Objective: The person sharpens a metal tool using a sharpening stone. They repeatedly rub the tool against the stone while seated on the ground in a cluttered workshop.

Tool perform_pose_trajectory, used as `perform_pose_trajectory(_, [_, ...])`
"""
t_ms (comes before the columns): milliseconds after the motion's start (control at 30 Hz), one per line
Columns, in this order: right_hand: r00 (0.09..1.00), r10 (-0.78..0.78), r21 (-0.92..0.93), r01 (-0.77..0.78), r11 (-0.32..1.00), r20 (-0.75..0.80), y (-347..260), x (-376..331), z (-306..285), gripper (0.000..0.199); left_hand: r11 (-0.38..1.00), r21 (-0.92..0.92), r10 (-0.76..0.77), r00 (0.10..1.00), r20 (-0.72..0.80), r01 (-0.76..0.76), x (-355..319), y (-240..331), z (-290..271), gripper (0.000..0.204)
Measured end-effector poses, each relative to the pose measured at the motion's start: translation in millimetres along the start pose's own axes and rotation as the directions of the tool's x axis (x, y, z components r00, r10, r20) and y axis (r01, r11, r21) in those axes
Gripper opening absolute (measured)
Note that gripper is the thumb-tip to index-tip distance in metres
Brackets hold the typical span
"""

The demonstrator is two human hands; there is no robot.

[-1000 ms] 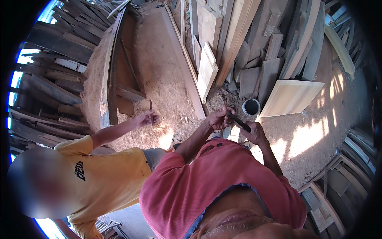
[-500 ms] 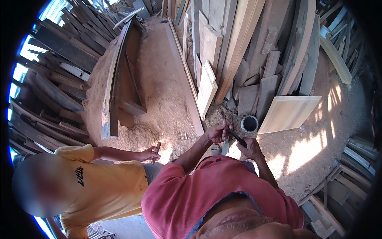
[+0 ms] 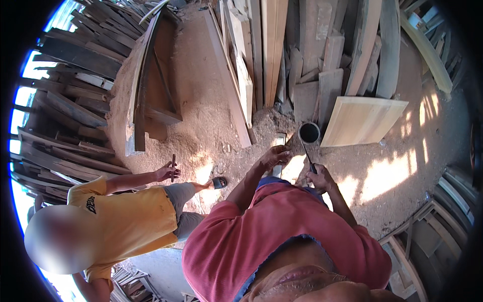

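In front of my body, my right hand (image 3: 322, 179) is closed round the dark handle of a thin-shafted tool (image 3: 312, 166) that looks like a screwdriver. Its narrow shaft points forward, up toward a round open can (image 3: 308, 133) on the ground. To its left, my left hand (image 3: 275, 156) is apart from the tool, with fingers drawn together. Something small and thin seems to stick out past those fingertips, too small to name. A pale wooden panel (image 3: 364, 122) leans just beyond the can.
At my left a person in a yellow shirt (image 3: 133, 219) holds a short brown stick (image 3: 173, 168). Planks (image 3: 274, 50) stand upright ahead. A long dark wooden piece (image 3: 138, 95) lies farther left, beside stacked lumber (image 3: 80, 53). Wooden frames (image 3: 408, 251) stand at the right.
My hands have come apart; the left has let go of the tool's front end, and the shaft now points forward. My view has shifted, and the other person's stick has turned upright.
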State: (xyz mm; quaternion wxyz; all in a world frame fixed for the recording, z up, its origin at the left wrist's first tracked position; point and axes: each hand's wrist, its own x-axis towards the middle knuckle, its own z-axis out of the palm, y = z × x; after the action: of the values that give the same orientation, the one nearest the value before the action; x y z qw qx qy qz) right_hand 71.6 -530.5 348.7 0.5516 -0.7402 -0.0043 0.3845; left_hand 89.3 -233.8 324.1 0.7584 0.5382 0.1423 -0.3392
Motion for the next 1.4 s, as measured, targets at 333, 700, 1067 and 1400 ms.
perform_pose_trajectory(333, [0.855,0.512,-0.220,-0.485,0.846,0.084,94.8,-48.2,-10.9,0.031,0.257,0.965,-0.507,0.857,0.096,0.044,-46.9,-133.7,-35.4,0.034])
perform_pose_trajectory(700, [0.837,0.369,0.497,-0.540,0.679,0.405,214.9,28.7,57.9,0.027,0.587,0.714,-0.713,0.662,0.233,0.381,61.7,-136.3,-103.8,0.021])
perform_pose_trajectory(1067, [0.891,0.437,0.382,-0.364,0.849,-0.123,419.3,206.9,143.0,0.028,-0.088,0.933,0.066,0.933,0.354,-0.348,480.2,-235.0,-74.6,0.028])
perform_pose_trajectory(1400, [0.904,0.421,0.741,-0.229,0.631,-0.079,430.5,259.4,111.3,0.025,-0.419,0.844,-0.106,0.941,0.320,-0.334,638.9,-360.7,-138.9,0.029])
